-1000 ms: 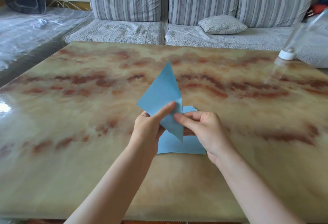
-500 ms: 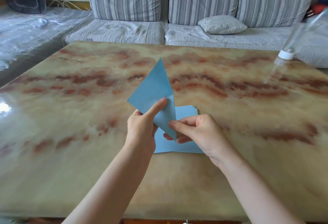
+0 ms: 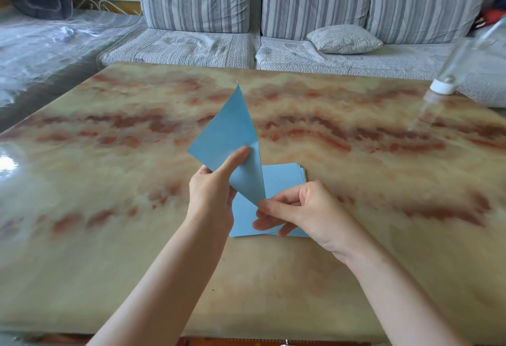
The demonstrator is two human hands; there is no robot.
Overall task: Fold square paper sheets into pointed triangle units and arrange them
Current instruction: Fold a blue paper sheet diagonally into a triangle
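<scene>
Her left hand (image 3: 212,197) grips the blue paper sheet (image 3: 228,140) thumb-on-top while the right hand (image 3: 304,207) pinches its lower tip, above the blue paper stack (image 3: 282,178).

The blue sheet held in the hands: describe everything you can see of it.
The blue sheet is thin, matte, light blue paper, held clear of the table and standing roughly upright, one sharp corner pointing up and away. Its right part curls forward in a soft bend down to a lower tip. The left hand pinches its left part, thumb on the front; the right hand pinches the lower tip. It hangs above the stack of blue sheets.
</scene>
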